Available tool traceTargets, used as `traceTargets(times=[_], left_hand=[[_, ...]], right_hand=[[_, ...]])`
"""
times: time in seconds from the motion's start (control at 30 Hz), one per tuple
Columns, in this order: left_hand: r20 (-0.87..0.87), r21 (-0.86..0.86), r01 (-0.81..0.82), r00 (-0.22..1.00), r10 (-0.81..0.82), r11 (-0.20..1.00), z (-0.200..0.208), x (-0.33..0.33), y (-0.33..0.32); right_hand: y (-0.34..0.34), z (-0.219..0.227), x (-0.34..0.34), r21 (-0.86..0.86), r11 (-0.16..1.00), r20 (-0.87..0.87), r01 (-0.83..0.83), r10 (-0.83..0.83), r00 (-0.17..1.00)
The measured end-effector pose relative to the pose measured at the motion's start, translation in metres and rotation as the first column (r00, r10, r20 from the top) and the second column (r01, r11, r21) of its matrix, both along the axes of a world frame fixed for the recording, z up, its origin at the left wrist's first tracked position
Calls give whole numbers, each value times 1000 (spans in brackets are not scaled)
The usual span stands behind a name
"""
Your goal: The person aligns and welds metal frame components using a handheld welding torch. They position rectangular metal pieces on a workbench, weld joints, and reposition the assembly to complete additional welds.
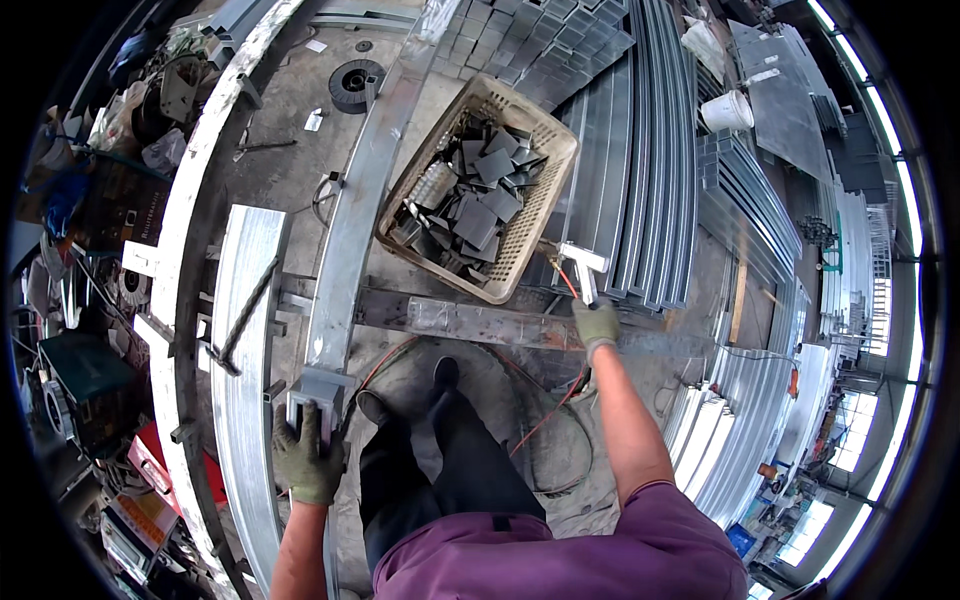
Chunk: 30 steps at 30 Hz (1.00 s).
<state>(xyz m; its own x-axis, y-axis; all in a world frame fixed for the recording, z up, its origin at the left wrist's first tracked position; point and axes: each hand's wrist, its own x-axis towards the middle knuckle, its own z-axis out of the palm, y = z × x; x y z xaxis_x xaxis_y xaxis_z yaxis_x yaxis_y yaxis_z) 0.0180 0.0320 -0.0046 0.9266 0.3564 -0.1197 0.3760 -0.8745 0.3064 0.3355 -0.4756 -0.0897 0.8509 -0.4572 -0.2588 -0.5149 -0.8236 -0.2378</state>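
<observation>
My left hand, in a green work glove, is at the near end of a grey square metal piece by the long flat steel bar. Its fingers bend over that piece, and their undersides are hidden. Out to the right, my gloved right hand is closed round the lower end of a silver T-shaped tool, whose exact kind I cannot make out. An orange hose passes close beside this tool. Just left of it stands a beige plastic crate holding dark metal plates.
A steel crossbeam runs before my feet. Long metal profiles lie stacked at the right, square tubes beyond the crate. A hammer rests on a pale beam at the left. Hoses loop across the floor.
</observation>
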Motion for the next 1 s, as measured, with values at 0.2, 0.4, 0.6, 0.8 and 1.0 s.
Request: traceTargets(times=[0.2, 0.4, 0.6, 0.8, 1.0], left_hand=[[54, 27, 50, 997, -51, 998, -6, -5, 5], [31, 62, 99, 994, -101, 993, 8, 7, 2], [58, 22, 40, 997, -41, 999, 3, 4, -1], [37, -18, -7, 999, 8, 1000, 2, -3, -1], [168, -46, 37, 985, -29, 998, 20, 12, -2]], right_hand=[[-71, -52, 30, 110, 993, -193, -45, 66, 979], [-84, -89, 42, 110, 993, -186, -47, 67, 980], [-77, -58, 18, 168, 984, -112, -52, 71, 991], [-43, 61, -65, 379, 922, 8, -80, 83, 997], [45, 209, -164, 474, 824, 341, -312, 155, 927]])
